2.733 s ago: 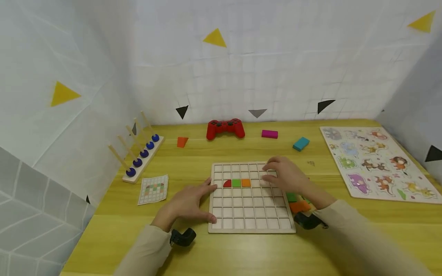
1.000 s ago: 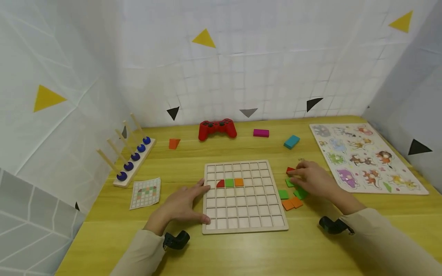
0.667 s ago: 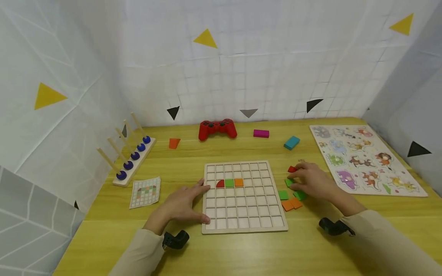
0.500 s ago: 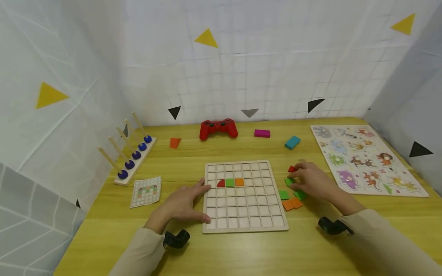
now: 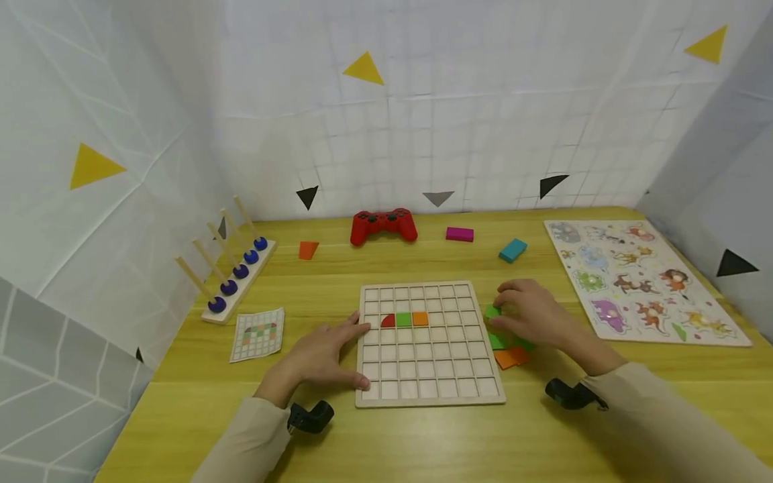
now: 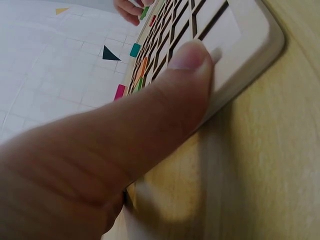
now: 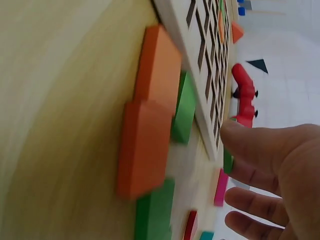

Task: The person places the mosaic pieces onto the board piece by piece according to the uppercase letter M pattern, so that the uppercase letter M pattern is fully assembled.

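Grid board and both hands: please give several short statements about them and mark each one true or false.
1. The left hand rests on the left edge of the grid board. True.
2. The right hand pinches a green tile. True.
3. The board's cells hold five tiles. False: three sit in one row, a red quarter-circle tile, a green square tile and an orange square tile.
4. The red game controller lies on the board. False: it lies on the table behind the board.
5. Loose orange tiles lie right of the board. True.
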Motion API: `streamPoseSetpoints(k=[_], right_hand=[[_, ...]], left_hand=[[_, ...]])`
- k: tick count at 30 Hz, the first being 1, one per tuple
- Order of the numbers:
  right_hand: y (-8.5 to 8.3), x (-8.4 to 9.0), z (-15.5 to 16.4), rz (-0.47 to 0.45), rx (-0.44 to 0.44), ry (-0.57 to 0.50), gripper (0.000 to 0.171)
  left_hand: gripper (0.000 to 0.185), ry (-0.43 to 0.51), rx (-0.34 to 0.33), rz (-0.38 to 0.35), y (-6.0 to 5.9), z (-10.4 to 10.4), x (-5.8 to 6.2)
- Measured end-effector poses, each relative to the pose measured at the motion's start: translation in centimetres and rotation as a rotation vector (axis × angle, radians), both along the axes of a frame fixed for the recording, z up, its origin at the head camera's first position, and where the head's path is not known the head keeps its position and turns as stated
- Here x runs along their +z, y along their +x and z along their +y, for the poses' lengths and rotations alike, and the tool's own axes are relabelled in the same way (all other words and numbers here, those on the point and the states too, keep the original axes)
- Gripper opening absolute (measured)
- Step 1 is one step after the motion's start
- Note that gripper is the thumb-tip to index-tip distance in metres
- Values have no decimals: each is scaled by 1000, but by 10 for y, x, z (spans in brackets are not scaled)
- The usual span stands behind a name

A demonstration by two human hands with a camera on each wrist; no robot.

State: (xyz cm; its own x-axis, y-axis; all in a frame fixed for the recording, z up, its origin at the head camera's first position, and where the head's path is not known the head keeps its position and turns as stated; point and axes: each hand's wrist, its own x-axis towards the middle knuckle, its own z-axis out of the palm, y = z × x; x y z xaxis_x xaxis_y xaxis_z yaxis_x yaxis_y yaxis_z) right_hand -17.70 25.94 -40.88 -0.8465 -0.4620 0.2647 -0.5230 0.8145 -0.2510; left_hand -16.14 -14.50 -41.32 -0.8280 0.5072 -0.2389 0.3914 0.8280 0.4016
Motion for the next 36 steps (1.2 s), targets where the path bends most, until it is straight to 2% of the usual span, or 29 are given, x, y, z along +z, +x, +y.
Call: streamPoseSetpoints(k=[6, 9, 18, 31, 36], right_hand=[[-2, 1, -29, -66, 7, 1, 20], [-3, 1, -45, -84, 37, 12, 19], [-9, 0, -78, -41, 122, 22, 23], [-17, -8, -85, -16, 116, 29, 23], [-16, -10, -84, -17, 108, 8, 29]], left_hand=[[100, -5, -2, -1, -1, -1, -1], [99, -7, 1, -1, 0, -1, -1], [99, -9, 12, -8, 0, -1, 0], [99, 1, 13, -3, -2, -1, -1], [100, -3, 12, -6, -1, 0, -2]])
